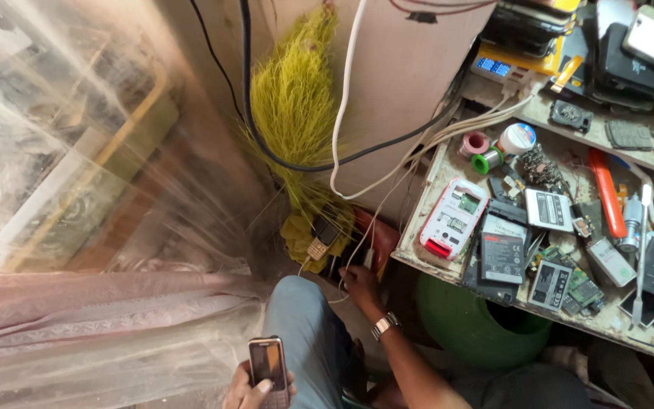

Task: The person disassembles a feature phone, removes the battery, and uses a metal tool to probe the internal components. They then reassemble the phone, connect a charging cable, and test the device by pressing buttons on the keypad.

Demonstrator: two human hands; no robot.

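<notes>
I have a dark keypad phone [269, 363] upright in my left hand [255, 390], low at the near edge of the view; the grip is closed around its lower body, with the thumb lying across the keys. Its screen looks dark from here. My right hand [360, 286], with a metal watch [384, 325] on the wrist, reaches farther out toward the foot of the wall, where white cables [346, 113] come down. Its fingers are curled at a small dark object and a cable end, but I cannot tell whether that grip has actually closed on anything. A second keypad phone [320, 237] leans there against a yellow bundle [297, 106], just left of that hand.

As I judge it, the phone is in hand while the cable end is only being reached: nothing is yet joined to it. To the right, the cluttered surface [448, 170] carries an opened red-and-white handset [453, 218], loose batteries [502, 254] and tape rolls [476, 143], all untouched.
</notes>
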